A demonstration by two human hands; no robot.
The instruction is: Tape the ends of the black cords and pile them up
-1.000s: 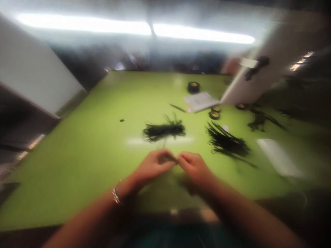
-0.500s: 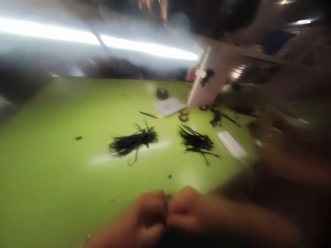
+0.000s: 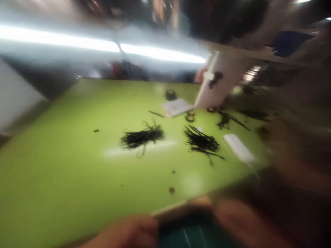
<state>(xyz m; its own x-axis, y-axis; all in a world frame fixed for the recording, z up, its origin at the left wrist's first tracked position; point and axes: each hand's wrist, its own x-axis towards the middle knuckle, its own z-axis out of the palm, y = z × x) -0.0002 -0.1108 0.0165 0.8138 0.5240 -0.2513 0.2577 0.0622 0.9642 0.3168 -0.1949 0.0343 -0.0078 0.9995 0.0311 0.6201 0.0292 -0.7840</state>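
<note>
My left hand [image 3: 137, 229] is low in the head view, at the near edge of the green table [image 3: 64, 165]. Motion smears its fingers, so I cannot tell whether they are open or closed. Right of it, my right hand [image 3: 230, 213] is also blurred near the table edge, its fingers unclear. A small dark piece [image 3: 171, 190] lies on the table just beyond the hands, with a smaller dark bit [image 3: 173, 172] behind it. Farther back rest a bundle of thin black cords [image 3: 142, 136] and, to its right, a second black bundle [image 3: 203, 140].
Behind the bundles are a white pad [image 3: 178, 107], a black tape roll [image 3: 170, 94] and small yellow-centred rolls [image 3: 190, 117]. A white block [image 3: 238, 147] with a cord lies at right, near another person's blurred arm [image 3: 294, 162]. A pale upright panel [image 3: 219, 89] stands behind.
My hands, together before, have moved apart and down towards me. The small dark piece now shows on the table where they were. The view has shifted, so the table things appear farther right.
</note>
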